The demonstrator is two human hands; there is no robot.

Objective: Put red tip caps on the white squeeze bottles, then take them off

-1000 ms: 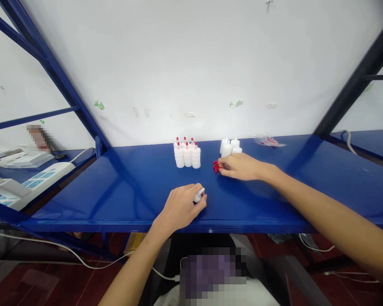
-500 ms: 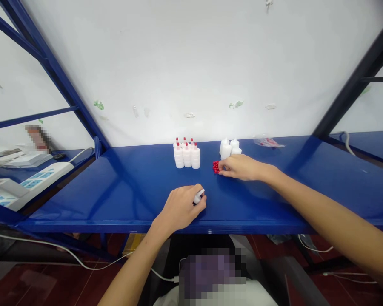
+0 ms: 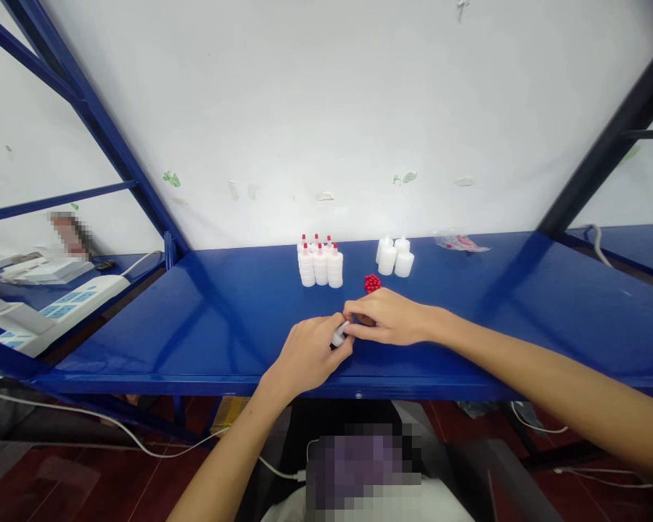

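Note:
My left hand (image 3: pixel 311 357) is wrapped round a small white squeeze bottle (image 3: pixel 339 335), its pointed nozzle tilted up to the right. Most of the bottle is hidden by the fingers. My right hand (image 3: pixel 389 317) pinches at the nozzle tip, thumb and forefinger together; whatever lies between them is covered. Just behind that hand is a small heap of red caps (image 3: pixel 372 283). White bottles with red-tipped nozzles (image 3: pixel 320 264) stand upright in rows at the back. Further right, several white bottles without red caps (image 3: pixel 403 264) stand in a group.
A clear plastic bag (image 3: pixel 461 242) with red bits inside lies at the back right of the blue table (image 3: pixel 239 319). A white wall rises behind. Blue frame posts (image 3: pixel 109 123) flank the table, and a white power strip (image 3: pixel 70 308) sits at the left.
My right hand has left the heap of red caps and come left and nearer, to the nozzle of the held bottle. My left hand keeps its grip in place.

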